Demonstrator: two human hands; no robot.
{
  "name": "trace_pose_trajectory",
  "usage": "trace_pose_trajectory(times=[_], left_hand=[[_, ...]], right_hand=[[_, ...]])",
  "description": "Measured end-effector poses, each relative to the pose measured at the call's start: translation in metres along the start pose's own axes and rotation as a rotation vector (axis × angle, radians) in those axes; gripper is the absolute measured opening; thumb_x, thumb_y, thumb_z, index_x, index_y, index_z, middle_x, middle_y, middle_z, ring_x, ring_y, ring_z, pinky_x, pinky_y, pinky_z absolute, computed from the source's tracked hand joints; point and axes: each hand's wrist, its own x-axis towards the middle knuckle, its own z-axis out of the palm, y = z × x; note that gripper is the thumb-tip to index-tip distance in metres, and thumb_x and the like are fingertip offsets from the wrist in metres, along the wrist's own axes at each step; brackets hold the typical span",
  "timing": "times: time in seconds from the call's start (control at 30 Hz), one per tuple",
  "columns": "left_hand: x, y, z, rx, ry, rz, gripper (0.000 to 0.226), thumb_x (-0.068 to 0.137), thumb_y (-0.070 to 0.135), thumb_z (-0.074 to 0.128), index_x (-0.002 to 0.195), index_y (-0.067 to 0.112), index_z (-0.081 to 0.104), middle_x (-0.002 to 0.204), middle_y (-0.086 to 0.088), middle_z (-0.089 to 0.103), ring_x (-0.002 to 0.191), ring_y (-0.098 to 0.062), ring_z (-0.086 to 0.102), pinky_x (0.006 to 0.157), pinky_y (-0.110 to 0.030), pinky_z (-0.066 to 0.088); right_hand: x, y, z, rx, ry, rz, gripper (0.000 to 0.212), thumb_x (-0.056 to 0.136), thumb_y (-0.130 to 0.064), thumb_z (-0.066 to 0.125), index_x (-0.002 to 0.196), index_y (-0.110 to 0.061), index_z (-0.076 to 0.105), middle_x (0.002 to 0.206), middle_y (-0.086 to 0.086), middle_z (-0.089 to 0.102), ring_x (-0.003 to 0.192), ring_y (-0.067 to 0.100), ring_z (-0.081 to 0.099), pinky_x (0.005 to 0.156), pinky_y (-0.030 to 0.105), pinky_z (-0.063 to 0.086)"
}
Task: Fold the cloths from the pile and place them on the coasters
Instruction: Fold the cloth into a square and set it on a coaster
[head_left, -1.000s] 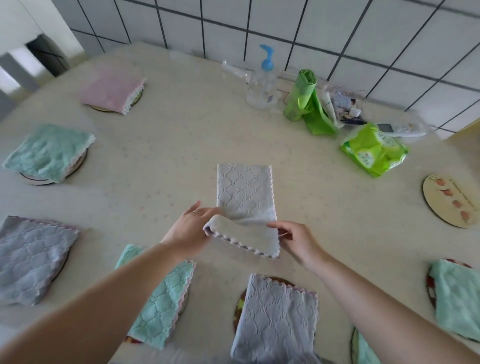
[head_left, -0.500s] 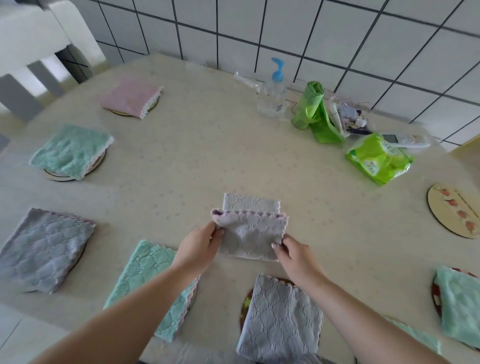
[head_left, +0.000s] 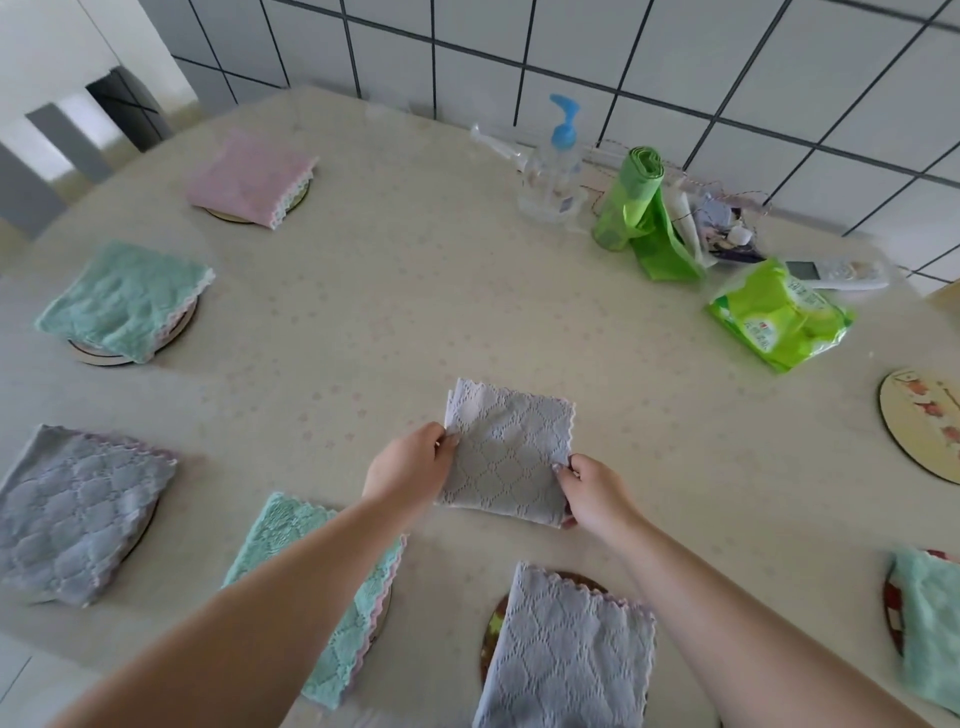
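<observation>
A folded grey cloth (head_left: 511, 457) lay flat on the cream tablecloth (head_left: 395, 291) near the middle of the table, a little towards the near edge. The left hand (head_left: 410, 467) pinched its left edge with curled fingers, and the right hand (head_left: 589, 488) pinched its right edge near the near corner.

Around it, other folded cloths sat on round coasters. At the far left a pink cloth (head_left: 252, 176) covered most of a coaster (head_left: 298, 195). Nearer on the left a mint cloth (head_left: 124, 299) lay on a pale coaster (head_left: 98, 353), and nearer still a grey quilted cloth (head_left: 78, 512) hid nearly all of what was beneath it. Under the left forearm lay a second mint cloth (head_left: 332, 597). At the near edge, between the arms, a pale grey cloth (head_left: 566, 649) rested on a dark patterned coaster (head_left: 498, 623). At the near right a third mint cloth (head_left: 930, 618) lay on a red-patterned coaster (head_left: 893, 613).

One bare coaster (head_left: 919, 421) with a floral print sat at the right edge, well apart from the held cloth.

Along the tiled wall (head_left: 571, 47) stood a clear pump bottle (head_left: 553, 171) with a blue top, a roll of green bags (head_left: 636, 208), a green tissue pack (head_left: 779, 317) and a white remote control (head_left: 836, 273).
</observation>
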Motion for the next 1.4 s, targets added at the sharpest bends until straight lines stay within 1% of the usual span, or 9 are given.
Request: trace_pose_trajectory(times=[0.37,0.47,0.57,0.67,0.8,0.93,1.07,1.23,1.4], left_hand=[[-0.001,0.000,-0.001,-0.197,0.058,-0.062,0.015,0.091,0.031,0.049,0.092,0.017,0.045,0.076,0.002,0.053,0.069,-0.022,0.052,0.057,-0.034,0.041],[-0.009,0.002,-0.001,-0.144,0.289,0.189,0.015,0.090,0.024,0.051,0.100,0.013,0.052,0.091,0.000,0.054,0.080,-0.022,0.053,0.066,-0.030,0.039],[-0.010,0.007,0.007,0.071,0.282,0.475,0.035,0.085,0.025,0.043,0.115,0.015,0.056,0.119,-0.003,0.057,0.114,-0.022,0.051,0.093,-0.040,0.042],[-0.007,0.017,0.021,0.298,0.151,0.559,0.051,0.090,0.033,0.031,0.136,0.014,0.042,0.145,-0.004,0.041,0.139,-0.022,0.028,0.114,-0.049,0.019],[-0.005,0.022,0.029,0.365,-0.008,0.406,0.060,0.095,0.044,0.018,0.148,0.019,0.007,0.158,0.002,0.003,0.144,-0.012,-0.008,0.114,-0.044,-0.011],[-0.004,0.011,0.031,0.403,-0.003,0.291,0.076,0.085,0.060,0.005,0.147,0.019,-0.008,0.154,0.005,-0.016,0.138,-0.008,-0.022,0.114,-0.048,-0.012],[-0.004,0.013,0.030,0.402,-0.023,0.227,0.079,0.085,0.064,0.009,0.145,0.019,-0.015,0.145,0.007,-0.029,0.137,-0.010,-0.028,0.114,-0.050,-0.012],[-0.012,0.010,0.022,0.277,0.023,0.156,0.079,0.089,0.059,0.027,0.148,0.019,-0.007,0.156,0.004,-0.011,0.143,-0.014,-0.014,0.116,-0.044,-0.009],[-0.031,0.002,0.007,-0.064,0.146,-0.036,0.059,0.088,0.030,0.052,0.142,0.020,0.029,0.143,0.000,0.039,0.130,-0.024,0.034,0.105,-0.040,0.029]], right_hand=[[0.000,0.003,0.000,0.112,0.054,0.033,0.020,0.093,-0.033,0.049,0.081,-0.017,0.054,0.073,0.001,0.059,0.068,0.029,0.065,0.066,0.050,0.056],[-0.007,0.003,-0.005,0.121,0.240,-0.017,0.011,0.092,-0.032,0.049,0.097,-0.023,0.054,0.090,-0.003,0.061,0.080,0.021,0.061,0.070,0.037,0.051],[-0.012,-0.004,-0.007,-0.064,0.306,-0.256,0.030,0.092,-0.022,0.049,0.121,-0.020,0.050,0.126,0.002,0.049,0.110,0.017,0.051,0.092,0.032,0.044],[-0.009,-0.015,0.000,-0.490,0.207,-0.502,0.051,0.092,-0.020,0.047,0.141,-0.017,0.033,0.153,0.003,0.023,0.141,0.020,0.019,0.115,0.037,0.018],[-0.002,-0.017,0.015,-0.710,0.083,-0.547,0.056,0.096,-0.033,0.031,0.147,-0.019,0.015,0.158,0.004,0.003,0.145,0.019,0.000,0.116,0.043,-0.001],[0.006,-0.004,0.013,-0.833,0.074,-0.487,0.071,0.083,-0.056,0.004,0.148,-0.027,0.002,0.158,0.002,-0.005,0.145,0.018,-0.005,0.114,0.049,-0.004],[0.009,0.007,-0.001,-0.869,0.030,-0.364,0.070,0.091,-0.060,0.017,0.145,-0.029,-0.015,0.156,0.001,-0.018,0.143,0.018,-0.016,0.116,0.048,-0.006],[-0.007,0.007,-0.010,-0.615,0.118,-0.409,0.069,0.092,-0.045,0.041,0.148,-0.022,0.007,0.156,-0.002,0.013,0.144,0.017,0.009,0.118,0.039,0.008],[-0.028,0.007,0.001,0.041,0.117,-0.166,0.052,0.089,-0.029,0.055,0.138,-0.023,0.037,0.128,-0.003,0.052,0.111,0.011,0.051,0.095,0.033,0.044]])
